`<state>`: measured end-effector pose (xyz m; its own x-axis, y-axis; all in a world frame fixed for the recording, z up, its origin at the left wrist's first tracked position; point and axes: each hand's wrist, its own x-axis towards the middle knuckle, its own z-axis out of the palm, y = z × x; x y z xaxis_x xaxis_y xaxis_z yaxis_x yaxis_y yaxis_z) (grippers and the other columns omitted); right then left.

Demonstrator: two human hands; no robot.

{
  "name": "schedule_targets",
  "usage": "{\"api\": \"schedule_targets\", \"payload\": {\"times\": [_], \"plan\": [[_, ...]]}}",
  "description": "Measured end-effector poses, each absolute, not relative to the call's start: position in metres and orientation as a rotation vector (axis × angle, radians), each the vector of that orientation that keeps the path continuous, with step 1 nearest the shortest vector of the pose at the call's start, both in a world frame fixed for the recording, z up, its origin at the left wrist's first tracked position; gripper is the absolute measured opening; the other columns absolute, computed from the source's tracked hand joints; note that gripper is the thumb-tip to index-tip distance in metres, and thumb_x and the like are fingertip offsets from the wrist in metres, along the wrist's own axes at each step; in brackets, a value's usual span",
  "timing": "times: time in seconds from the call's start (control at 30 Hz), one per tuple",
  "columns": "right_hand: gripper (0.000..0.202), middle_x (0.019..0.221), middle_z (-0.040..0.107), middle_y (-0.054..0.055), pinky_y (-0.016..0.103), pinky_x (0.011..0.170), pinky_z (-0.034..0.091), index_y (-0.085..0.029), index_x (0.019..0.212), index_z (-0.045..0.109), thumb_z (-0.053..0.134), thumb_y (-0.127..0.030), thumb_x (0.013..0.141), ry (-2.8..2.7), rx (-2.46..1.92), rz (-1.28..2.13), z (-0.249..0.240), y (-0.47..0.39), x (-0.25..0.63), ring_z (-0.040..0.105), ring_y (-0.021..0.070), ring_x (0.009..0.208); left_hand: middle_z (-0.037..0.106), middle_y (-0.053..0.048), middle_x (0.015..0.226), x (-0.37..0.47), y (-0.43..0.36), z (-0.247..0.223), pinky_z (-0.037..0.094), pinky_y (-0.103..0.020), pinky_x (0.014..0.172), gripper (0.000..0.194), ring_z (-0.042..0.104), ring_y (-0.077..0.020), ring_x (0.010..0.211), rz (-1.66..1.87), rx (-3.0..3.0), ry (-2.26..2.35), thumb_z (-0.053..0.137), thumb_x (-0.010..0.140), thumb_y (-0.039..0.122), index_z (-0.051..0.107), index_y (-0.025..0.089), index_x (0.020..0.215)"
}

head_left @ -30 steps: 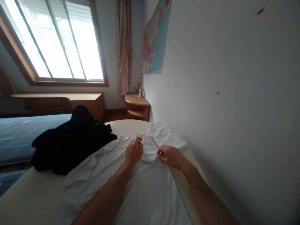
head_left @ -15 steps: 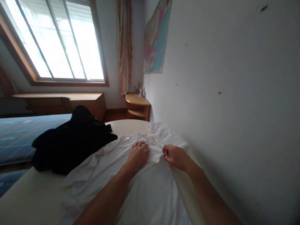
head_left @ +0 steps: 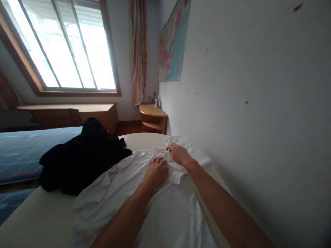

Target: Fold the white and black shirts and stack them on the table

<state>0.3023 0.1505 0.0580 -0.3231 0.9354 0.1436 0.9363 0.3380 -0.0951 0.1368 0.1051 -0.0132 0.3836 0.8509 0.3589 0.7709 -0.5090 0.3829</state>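
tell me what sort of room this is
Probably a bedroom in a home: what looks like a blue checked mattress lies at the picture's left, a patterned curtain hangs beside the window, and a colourful map is on the wall.

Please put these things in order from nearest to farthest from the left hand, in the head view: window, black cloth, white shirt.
1. White shirt: directly under the left hand.
2. Black cloth: to its left.
3. Window: in the background, upper left.
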Motion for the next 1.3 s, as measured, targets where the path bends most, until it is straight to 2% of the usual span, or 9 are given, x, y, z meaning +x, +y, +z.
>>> {"api": "schedule_targets", "payload": {"times": [0.1,0.23,0.43,0.6,0.7,0.9,1.1,1.2,1.3], "plan": [[0.037,0.132,0.059,0.01,0.031,0.098,0.043,-0.023,0.124,0.067,0.045,-0.012,0.096,-2.504,-1.7,0.004,0.056,0.176,0.297,0.057,0.0219,0.118,0.057,-0.007,0.139,0.136,0.106,-0.014,0.036,-0.044,0.112,0.033,0.046,-0.0279,0.131,0.793,2.507,1.456,0.056,0.091,0.027,0.063,0.025,0.123],[0.029,0.132,0.06,0.01,0.036,0.1,0.042,-0.024,0.113,0.073,0.051,-0.02,0.095,-2.586,-1.712,0.017,0.051,0.192,0.297,0.053,0.0261,0.121,0.056,-0.006,0.14,0.136,0.106,-0.015,0.036,-0.044,0.112,0.033,0.045,-0.0281,0.131,0.8,2.522,1.449,0.057,0.09,0.028,0.063,0.026,0.122],[0.029,0.128,0.061,0.016,0.039,0.097,0.043,-0.018,0.112,0.072,0.047,-0.023,0.097,-2.581,-1.794,0.007,0.053,0.2,0.303,0.053,0.0287,0.118,0.054,-0.009,0.143,0.137,0.106,-0.014,0.035,-0.045,0.113,0.04,0.045,-0.0293,0.132,0.793,2.498,1.464,0.058,0.091,0.032,0.061,0.022,0.129],[0.031,0.133,0.059,0.01,0.047,0.1,0.041,-0.027,0.113,0.072,0.045,-0.031,0.098,-2.637,-1.782,0.052,0.059,0.201,0.306,0.05,0.0297,0.123,0.053,-0.008,0.145,0.138,0.107,-0.015,0.036,-0.043,0.112,0.042,0.046,-0.028,0.132,0.787,2.484,1.479,0.057,0.091,0.033,0.06,0.024,0.132],[0.03,0.138,0.056,0.011,0.049,0.102,0.038,-0.027,0.111,0.074,0.05,-0.037,0.096,-2.649,-1.8,0.049,0.059,0.2,0.304,0.047,0.0315,0.126,0.052,-0.008,0.145,0.138,0.107,-0.016,0.036,-0.043,0.113,0.041,0.045,-0.0281,0.133,0.789,2.49,1.477,0.058,0.09,0.033,0.061,0.024,0.131],[0.023,0.135,0.058,0.012,0.045,0.101,0.038,-0.022,0.108,0.072,0.057,-0.031,0.093,-2.627,-1.846,0.023,0.056,0.199,0.301,0.048,0.0311,0.125,0.053,-0.008,0.145,0.137,0.106,-0.014,0.034,-0.042,0.114,0.042,0.044,-0.0283,0.133,0.777,2.492,1.476,0.057,0.09,0.033,0.06,0.023,0.131],[0.032,0.127,0.063,0.016,0.045,0.099,0.037,-0.018,0.121,0.062,0.038,-0.022,0.1,-2.491,-1.93,-0.014,0.057,0.2,0.307,0.051,0.0306,0.121,0.051,-0.009,0.146,0.138,0.106,-0.01,0.033,-0.042,0.115,0.045,0.044,-0.0281,0.135,0.744,2.468,1.491,0.056,0.091,0.034,0.058,0.024,0.135],[0.034,0.118,0.068,0.015,0.045,0.098,0.037,-0.019,0.123,0.06,0.036,-0.017,0.098,-2.426,-1.964,-0.002,0.056,0.2,0.311,0.056,0.0294,0.116,0.051,-0.008,0.147,0.138,0.106,-0.01,0.032,-0.042,0.115,0.046,0.044,-0.0285,0.136,0.726,2.471,1.507,0.057,0.091,0.035,0.058,0.024,0.136],[0.035,0.122,0.068,0.01,0.044,0.099,0.036,-0.025,0.126,0.06,0.037,-0.022,0.099,-2.388,-1.953,0.027,0.054,0.198,0.311,0.056,0.0277,0.118,0.05,-0.008,0.148,0.137,0.105,-0.01,0.032,-0.042,0.116,0.049,0.042,-0.0284,0.137,0.703,2.478,1.518,0.057,0.09,0.035,0.056,0.023,0.138]]}}
